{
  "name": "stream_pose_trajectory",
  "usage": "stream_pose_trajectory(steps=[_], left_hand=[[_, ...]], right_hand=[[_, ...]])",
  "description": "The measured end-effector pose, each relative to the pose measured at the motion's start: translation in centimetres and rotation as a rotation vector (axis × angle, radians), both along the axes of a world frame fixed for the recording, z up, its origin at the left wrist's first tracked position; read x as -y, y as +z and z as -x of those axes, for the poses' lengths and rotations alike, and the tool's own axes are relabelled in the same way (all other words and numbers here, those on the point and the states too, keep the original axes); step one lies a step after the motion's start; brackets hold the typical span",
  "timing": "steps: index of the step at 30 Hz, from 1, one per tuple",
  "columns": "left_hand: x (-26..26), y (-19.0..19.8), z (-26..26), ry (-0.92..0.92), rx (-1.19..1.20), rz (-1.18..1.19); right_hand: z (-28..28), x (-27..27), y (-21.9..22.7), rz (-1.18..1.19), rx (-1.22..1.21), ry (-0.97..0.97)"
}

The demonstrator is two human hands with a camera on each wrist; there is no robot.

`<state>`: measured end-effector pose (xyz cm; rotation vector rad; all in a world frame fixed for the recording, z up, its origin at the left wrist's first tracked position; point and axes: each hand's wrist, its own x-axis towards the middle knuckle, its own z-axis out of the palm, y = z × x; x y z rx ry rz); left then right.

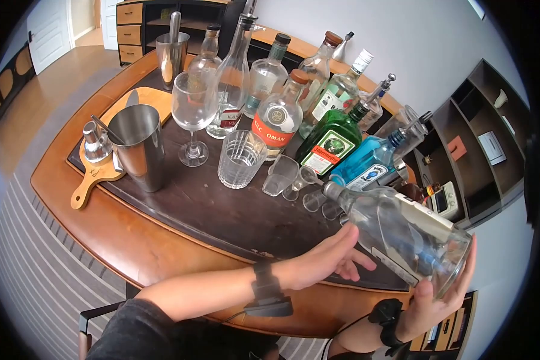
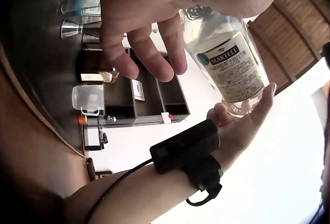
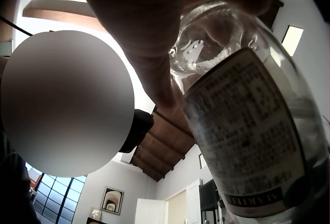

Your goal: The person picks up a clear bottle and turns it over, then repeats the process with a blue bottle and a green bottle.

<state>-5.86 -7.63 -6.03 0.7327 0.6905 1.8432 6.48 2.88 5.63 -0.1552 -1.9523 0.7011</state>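
A clear glass bottle [image 1: 402, 225] with a Martell label [image 2: 231, 66] is tilted over the table's right front edge, its neck toward the glasses. My right hand [image 1: 441, 306] grips it round the base, thumb on the near side and fingers on the far side. Beside the neck and shoulder, my left hand [image 1: 327, 258] has its fingers loosely bent and holds nothing. In the left wrist view that hand overlaps the bottle's upper part. From the right wrist, the bottle's back label [image 3: 245, 131] shows close up.
A cut-glass tumbler [image 1: 242, 159], a wine glass [image 1: 193, 105] and several small glasses stand on the dark table top [image 1: 192, 207]. Behind them are several bottles, including a green one [image 1: 336, 141] and a blue one [image 1: 369, 159]. A metal shaker tin [image 1: 139, 150] stands by a wooden board [image 1: 90, 180].
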Motion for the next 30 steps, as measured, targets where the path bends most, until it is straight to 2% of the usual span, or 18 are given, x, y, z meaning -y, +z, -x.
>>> stream_pose_trajectory(steps=[8,30], left_hand=[[-0.43,-0.29,0.22,0.003,-0.015,-0.025],[-0.33,0.02,-0.07,0.015,-0.001,-0.042]], right_hand=[[0.61,-0.15,-0.42,0.002,-0.091,0.024],[0.41,-0.50,-0.53,-0.018,-0.116,0.027]])
